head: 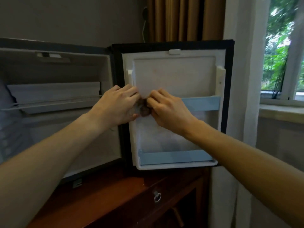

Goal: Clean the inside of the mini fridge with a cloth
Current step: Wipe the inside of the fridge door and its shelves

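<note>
Here, small bunched brown cloth (144, 108) pinched between left hand (115, 106) and right hand (167, 109), all fingers curled round it, likely refolding for fresh face. Held before white inner panel of open black mini fridge door (174, 74); grey fridge cavity (54, 74) at left awaits wiping.

head view | looks forward, slightly down | close to open fridge door (174, 102)

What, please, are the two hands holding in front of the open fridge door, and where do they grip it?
Both the left hand and right hand pinch a small bunched dark cloth, one on each side.
</note>
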